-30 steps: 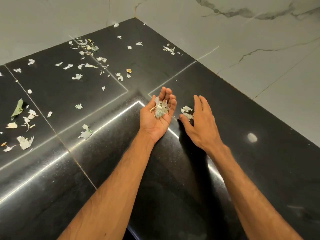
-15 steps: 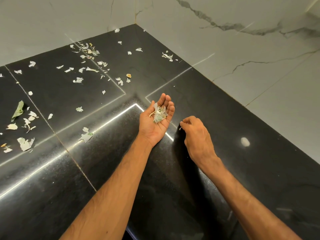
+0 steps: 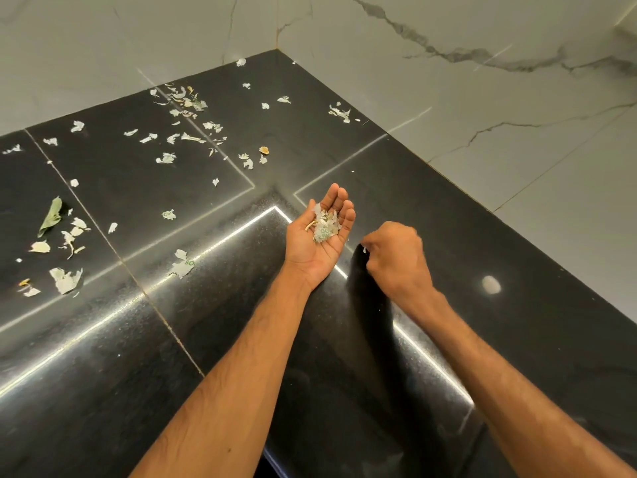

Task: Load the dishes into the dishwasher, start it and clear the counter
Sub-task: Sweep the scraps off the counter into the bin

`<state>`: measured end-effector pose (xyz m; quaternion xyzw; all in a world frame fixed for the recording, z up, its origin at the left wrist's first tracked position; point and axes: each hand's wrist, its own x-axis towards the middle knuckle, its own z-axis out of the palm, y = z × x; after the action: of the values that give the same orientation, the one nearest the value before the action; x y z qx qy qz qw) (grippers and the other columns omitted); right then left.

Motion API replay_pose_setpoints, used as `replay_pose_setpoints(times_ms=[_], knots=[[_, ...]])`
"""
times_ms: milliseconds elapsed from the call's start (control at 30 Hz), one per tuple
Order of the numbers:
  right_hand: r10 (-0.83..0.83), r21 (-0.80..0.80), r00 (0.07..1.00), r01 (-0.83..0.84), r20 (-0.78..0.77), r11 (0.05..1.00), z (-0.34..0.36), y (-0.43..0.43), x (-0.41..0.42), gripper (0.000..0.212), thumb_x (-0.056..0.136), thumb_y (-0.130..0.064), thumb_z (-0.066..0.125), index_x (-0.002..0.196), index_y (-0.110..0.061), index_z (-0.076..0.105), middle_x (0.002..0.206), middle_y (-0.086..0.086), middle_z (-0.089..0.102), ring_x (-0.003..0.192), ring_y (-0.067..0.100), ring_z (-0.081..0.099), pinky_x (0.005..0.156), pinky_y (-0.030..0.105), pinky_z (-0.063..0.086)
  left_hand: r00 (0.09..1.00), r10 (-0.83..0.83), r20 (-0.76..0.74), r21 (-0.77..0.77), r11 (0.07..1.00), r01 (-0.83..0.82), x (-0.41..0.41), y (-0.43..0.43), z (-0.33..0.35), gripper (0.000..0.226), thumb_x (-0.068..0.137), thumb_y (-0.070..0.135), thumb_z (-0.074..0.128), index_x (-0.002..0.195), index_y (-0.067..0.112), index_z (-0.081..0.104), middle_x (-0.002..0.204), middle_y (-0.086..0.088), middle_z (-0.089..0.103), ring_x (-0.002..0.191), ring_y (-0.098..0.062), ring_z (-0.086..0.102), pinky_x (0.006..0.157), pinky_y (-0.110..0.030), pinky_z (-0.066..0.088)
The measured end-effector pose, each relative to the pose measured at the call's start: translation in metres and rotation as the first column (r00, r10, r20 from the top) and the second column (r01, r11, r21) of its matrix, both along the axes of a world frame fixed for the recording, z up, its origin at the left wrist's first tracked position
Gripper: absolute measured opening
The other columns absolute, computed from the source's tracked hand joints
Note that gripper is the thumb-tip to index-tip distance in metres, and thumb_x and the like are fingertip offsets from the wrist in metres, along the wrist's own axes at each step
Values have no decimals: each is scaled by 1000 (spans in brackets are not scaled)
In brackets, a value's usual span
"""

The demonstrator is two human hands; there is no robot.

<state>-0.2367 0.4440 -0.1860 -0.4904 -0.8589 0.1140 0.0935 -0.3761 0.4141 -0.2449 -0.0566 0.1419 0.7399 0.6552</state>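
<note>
At the near edge of the counter [image 3: 344, 391], found both forearms reaching forward over black stone. Found the left hand [image 3: 320, 243] palm up, fingers loosely cupped, carrying a small heap of gathered scraps [image 3: 324, 226]. Found the right hand [image 3: 396, 258] just to its right, fingers curled under, pinching a white fragment [image 3: 364, 250] at the tips (possibly more inside the fist; could not tell). Judged the cupped palm to lie left of and slightly beyond those tips, near but not touching, and a short leftward carry sufficient. Against the view a second earlier, noted the right hand no longer spread flat over a scrap cluster but closed, and that cluster gone. Farther off, recorded loose scraps [image 3: 179, 132] and a green leaf [image 3: 51, 215] well apart to the left, nearer the left arm, short of the marble wall [image 3: 482, 139].
</note>
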Motion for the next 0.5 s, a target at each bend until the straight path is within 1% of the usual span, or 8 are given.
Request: replay_pose_setpoints(times_ms=[33,100,167,200,267,333,400,500], knots=[[-113,-83,983,102,-145,991,1,5,3,23,81,2,65,86,-14,81,79,-1,74,79,14,71,70,21,53,1000,0,-2,4,1000,0,0,0,0,40,110,27,33,125,4,62,117,-10,68,106,-23,65,95,-34,55],[-373,-384,826,209,-423,899,9,14,7,21,79,-2,75,89,-18,83,78,-3,78,78,9,75,78,22,59,1000,1,-7,9,1000,-1,0,1,-1,41,110,27,32,129,4,59,122,-11,67,113,-24,64,101,-34,52],[-525,-606,649,123,-550,786,20,18,10,17,80,-2,81,93,-13,81,83,3,79,84,17,77,81,29,62,1000,2,-19,14,1000,-2,0,2,-2,42,110,27,31,135,4,56,129,-12,64,123,-26,59,109,-35,46],[-543,-646,611,66,-576,760,27,17,10,17,80,-1,82,96,-8,80,85,6,79,86,19,77,81,29,62,1000,2,-26,16,1000,-2,1,2,-3,43,110,27,31,137,4,54,132,-12,62,128,-27,56,112,-35,43],[-518,-649,601,-1,-608,761,38,12,4,18,81,-2,81,98,-6,79,87,7,79,87,20,77,81,28,62,999,-1,-34,21,1000,2,1,2,-3,44,110,27,30,140,3,51,136,-13,60,133,-28,52,114,-36,41],[-463,-617,627,-35,-626,787,43,8,-5,17,81,-2,81,98,-8,79,87,6,79,86,18,77,79,28,62,999,-7,-47,33,999,8,2,2,-2,44,111,27,29,141,3,50,137,-13,59,133,-27,53,111,-35,44],[-390,-542,673,-19,-628,840,41,8,-17,16,81,-4,82,96,-11,81,85,3,79,84,15,77,79,30,62,997,-13,-70,36,999,15,3,1,-1,45,111,27,28,142,4,50,136,-12,61,129,-25,56,106,-33,48],[-257,-359,783,46,-566,932,35,15,-30,17,81,-7,82,93,-18,83,80,-6,78,79,4,75,77,26,62,997,-12,-78,27,1000,14,4,-1,1,45,110,27,28,140,3,51,138,-13,60,128,-23,57,110,-33,44]])
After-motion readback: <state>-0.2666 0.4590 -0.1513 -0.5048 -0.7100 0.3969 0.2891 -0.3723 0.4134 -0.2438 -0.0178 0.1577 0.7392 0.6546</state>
